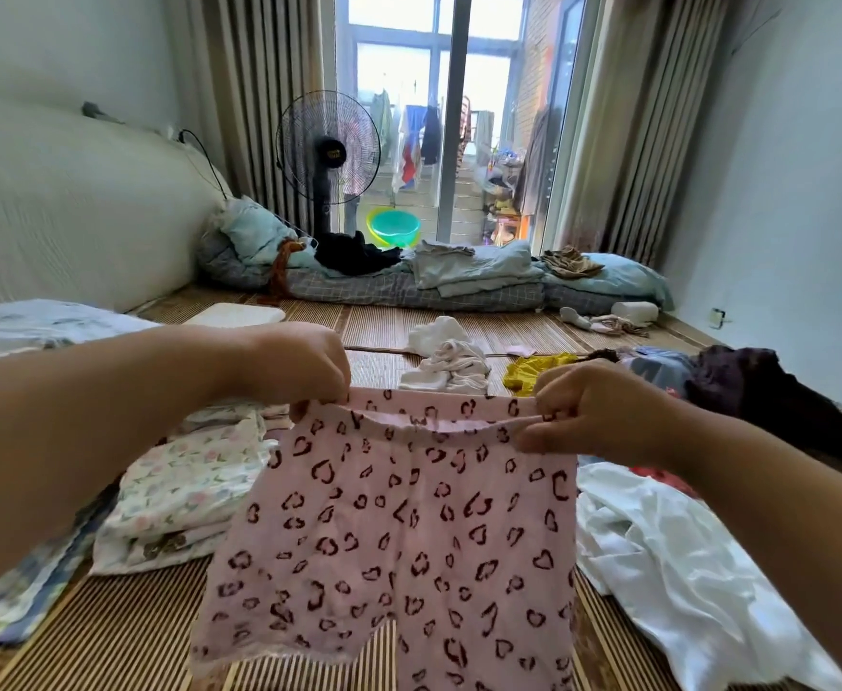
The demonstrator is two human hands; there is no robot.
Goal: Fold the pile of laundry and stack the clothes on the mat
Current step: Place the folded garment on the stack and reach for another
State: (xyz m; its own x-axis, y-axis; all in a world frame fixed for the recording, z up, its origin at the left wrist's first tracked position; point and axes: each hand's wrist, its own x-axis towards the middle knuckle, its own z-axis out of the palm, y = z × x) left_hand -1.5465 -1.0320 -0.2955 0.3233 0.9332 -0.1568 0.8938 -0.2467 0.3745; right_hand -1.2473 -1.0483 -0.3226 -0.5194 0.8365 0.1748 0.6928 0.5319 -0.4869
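Now we hold the pink shorts (399, 531) up in the air, above the mat (124, 635). Our left hand (299, 364) pinches one end of the waistband and our right hand (593, 411) pinches the other end. Both grips are clamped on the cloth. The waistband runs side to side between our hands, and the legs hang straight down. The folded stack (184, 496) lies low on our left, nearer the left hand, so we think the shorts go that way once folded.
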